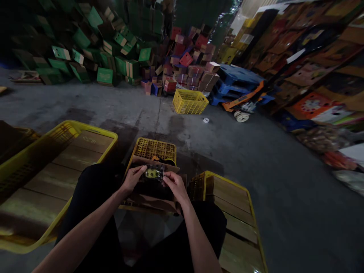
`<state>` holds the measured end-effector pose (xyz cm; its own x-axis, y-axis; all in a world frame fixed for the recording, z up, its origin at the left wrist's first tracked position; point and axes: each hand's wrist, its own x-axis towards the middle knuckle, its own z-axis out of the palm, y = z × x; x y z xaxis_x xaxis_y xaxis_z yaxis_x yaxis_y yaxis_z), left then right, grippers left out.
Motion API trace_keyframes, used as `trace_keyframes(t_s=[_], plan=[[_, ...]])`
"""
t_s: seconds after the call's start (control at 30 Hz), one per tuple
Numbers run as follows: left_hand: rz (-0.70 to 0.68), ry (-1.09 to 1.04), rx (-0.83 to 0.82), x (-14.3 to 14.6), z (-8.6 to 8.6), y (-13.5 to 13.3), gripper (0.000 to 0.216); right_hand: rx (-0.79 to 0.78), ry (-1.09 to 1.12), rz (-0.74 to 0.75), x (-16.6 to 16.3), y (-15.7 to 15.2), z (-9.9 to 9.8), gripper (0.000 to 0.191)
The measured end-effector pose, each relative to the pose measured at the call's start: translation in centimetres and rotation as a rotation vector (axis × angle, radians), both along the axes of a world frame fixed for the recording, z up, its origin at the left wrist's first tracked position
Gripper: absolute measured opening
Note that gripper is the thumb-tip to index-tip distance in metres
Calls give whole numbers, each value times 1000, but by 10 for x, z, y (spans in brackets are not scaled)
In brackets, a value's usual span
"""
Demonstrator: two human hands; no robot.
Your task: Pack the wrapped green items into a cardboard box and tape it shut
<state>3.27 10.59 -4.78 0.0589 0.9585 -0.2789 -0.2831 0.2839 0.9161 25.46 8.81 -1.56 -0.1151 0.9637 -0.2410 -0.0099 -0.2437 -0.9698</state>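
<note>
Between my hands is a small clear plastic packet with a yellow-green, dark-spotted item [152,173] inside; what the item is I cannot make out. My left hand [133,179] pinches the packet's left end. The right end is between the fingers of my right hand [175,185]. Below the packet lies an open cardboard box [155,201] with a dark interior. It rests on an upturned or closed yellow plastic crate [155,146] in front of my knees. Behind the packet, a black and orange object [165,161] lies at the box's far edge.
Yellow crates of flat cardboard stand to my left [93,129] and right [251,204]. Ahead on the concrete floor are another yellow crate [190,102], a white roll [206,120], blue pallets [237,76] and an orange pallet jack [244,98]. Piled green boxes [105,76] are behind.
</note>
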Motion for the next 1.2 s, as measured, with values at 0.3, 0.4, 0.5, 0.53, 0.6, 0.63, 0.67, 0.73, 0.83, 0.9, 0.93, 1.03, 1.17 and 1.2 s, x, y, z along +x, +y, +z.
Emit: trace_keyframes(t_s=[0.3, 0.4, 0.5, 0.53, 0.6, 0.63, 0.67, 0.73, 0.83, 0.9, 0.93, 1.03, 1.17, 1.2], plan=[[79, -27, -24, -6, -5, 6, 57, -37, 117, -182, 11, -1, 4, 41], [-55, 0, 8, -1, -5, 0, 51, -118, 108, -19, -2, -5, 2, 44], [-123, -37, -28, 1, -4, -1, 53, -137, 112, 24, -8, -5, -1, 39], [-128, -62, -44, 2, -3, 0, 54, -133, 118, 7, -7, -4, -2, 38], [-137, -106, -67, 2, -1, 1, 57, -115, 130, -38, -4, -1, -3, 37], [-146, -119, -75, 2, 0, 1, 58, -102, 133, -56, -2, 0, -3, 37], [-161, -123, -80, 2, 2, 1, 60, -87, 133, -69, -1, 1, -3, 37], [-195, -112, -81, 2, 4, 1, 62, -60, 123, -86, 1, 2, -5, 35], [-223, -89, -55, 3, 6, 0, 61, -36, 89, -85, 2, 2, -6, 35], [-229, -80, -31, 3, 7, 0, 58, -31, 68, -86, 1, 2, -6, 36], [-231, -75, -23, 3, 7, 0, 58, -31, 60, -87, 2, 2, -5, 36], [-238, -49, -8, 2, 7, 0, 56, -36, 51, -93, 2, 2, -5, 37], [-257, 4, 19, 0, 6, 1, 51, -56, 65, -140, 4, 4, -4, 44], [-260, 17, 25, 0, 5, 1, 50, -59, 66, -153, 5, 4, -4, 47]])
